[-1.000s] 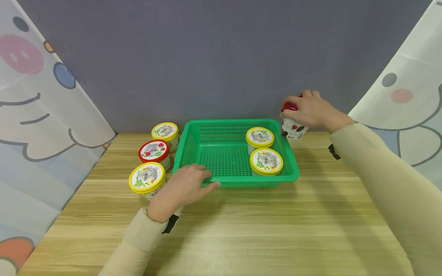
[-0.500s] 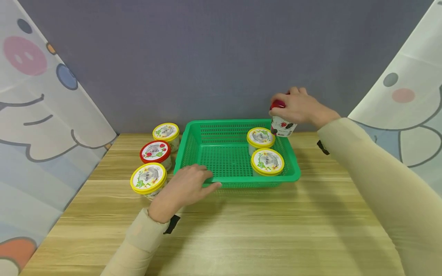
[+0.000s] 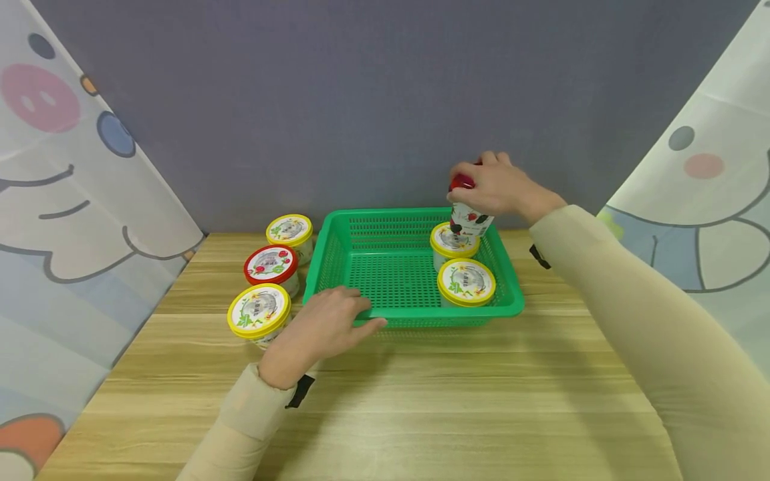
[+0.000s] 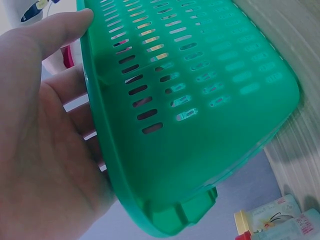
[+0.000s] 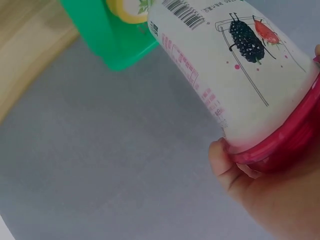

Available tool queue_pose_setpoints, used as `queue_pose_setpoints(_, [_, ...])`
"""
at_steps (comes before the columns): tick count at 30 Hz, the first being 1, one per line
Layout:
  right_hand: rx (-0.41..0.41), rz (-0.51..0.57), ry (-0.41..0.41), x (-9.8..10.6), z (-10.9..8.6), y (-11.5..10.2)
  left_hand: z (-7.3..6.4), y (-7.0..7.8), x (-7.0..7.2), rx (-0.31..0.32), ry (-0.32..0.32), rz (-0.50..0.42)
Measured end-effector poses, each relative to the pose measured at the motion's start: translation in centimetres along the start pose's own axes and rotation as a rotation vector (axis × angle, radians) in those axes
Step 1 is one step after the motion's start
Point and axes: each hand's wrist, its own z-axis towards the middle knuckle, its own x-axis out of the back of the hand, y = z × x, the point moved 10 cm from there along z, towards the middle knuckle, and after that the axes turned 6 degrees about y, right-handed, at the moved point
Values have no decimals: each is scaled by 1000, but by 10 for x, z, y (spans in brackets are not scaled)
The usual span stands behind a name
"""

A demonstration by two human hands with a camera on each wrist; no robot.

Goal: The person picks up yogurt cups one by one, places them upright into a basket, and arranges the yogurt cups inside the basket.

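My right hand (image 3: 498,188) grips a white printed tub (image 5: 235,65) from above by its dark red lid (image 5: 290,135). Berries are drawn on the tub's side, and it hangs tilted over the right end of the green plastic basket (image 3: 409,312). Two yellow-lidded tubs stand inside there, the rear tub (image 3: 452,237) partly hidden by the held one, the front tub (image 3: 466,282) by the near wall. At the basket's near left, my left hand (image 3: 319,327) holds the rim, its fingers reaching over the edge; the left wrist view shows the thumb (image 4: 70,27) at the rim.
Left of the basket stand a rear yellow-lidded tub (image 3: 290,230), a red-lidded tub (image 3: 271,262) and a front yellow-lidded tub (image 3: 259,308) beside my left wrist. A grey backdrop (image 3: 385,107) rises behind the wooden table (image 3: 445,407); patterned curtains flank both sides.
My right hand has carried the red-lidded tub leftward, from beyond the basket's right side to above its right end. My left hand stays at the rim.
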Motion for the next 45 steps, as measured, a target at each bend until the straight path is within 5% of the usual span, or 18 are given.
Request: queue_pose_setpoints(45, [122,13,-26,-48,37,-77,3,7,-1,-17,20,0])
